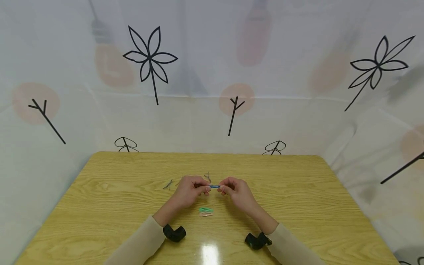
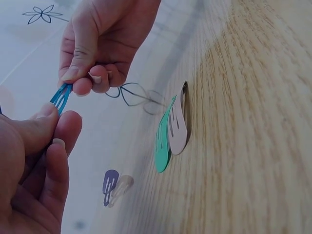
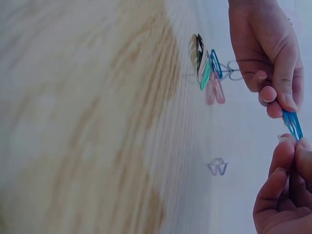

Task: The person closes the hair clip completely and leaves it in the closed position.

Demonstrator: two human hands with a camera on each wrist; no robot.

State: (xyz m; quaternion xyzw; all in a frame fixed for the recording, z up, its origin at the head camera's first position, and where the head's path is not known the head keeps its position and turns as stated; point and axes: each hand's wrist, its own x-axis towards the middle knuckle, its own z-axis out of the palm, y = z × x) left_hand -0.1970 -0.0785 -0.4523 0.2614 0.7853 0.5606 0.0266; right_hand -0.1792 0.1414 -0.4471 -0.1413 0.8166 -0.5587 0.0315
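A blue snap hair clip (image 1: 214,186) is stretched between both hands above the table. My left hand (image 1: 189,191) pinches one end between thumb and fingers, while the fingers and thumb of my right hand (image 1: 239,195) pinch the other. From the left wrist, the clip (image 2: 61,99) shows its slotted middle; its ends are hidden by fingertips. Below the hands, a green hair clip (image 1: 206,209) and a pale pink hair clip (image 1: 206,214) lie side by side on the table.
Farther back on the wooden table (image 1: 116,206) lies a dark thin clip (image 1: 168,184), with another small clip (image 1: 208,177) behind the hands. A purple clip (image 2: 109,181) and a beige clip (image 2: 122,189) show from the left wrist. Patterned white cloth (image 1: 192,121) stands behind the table.
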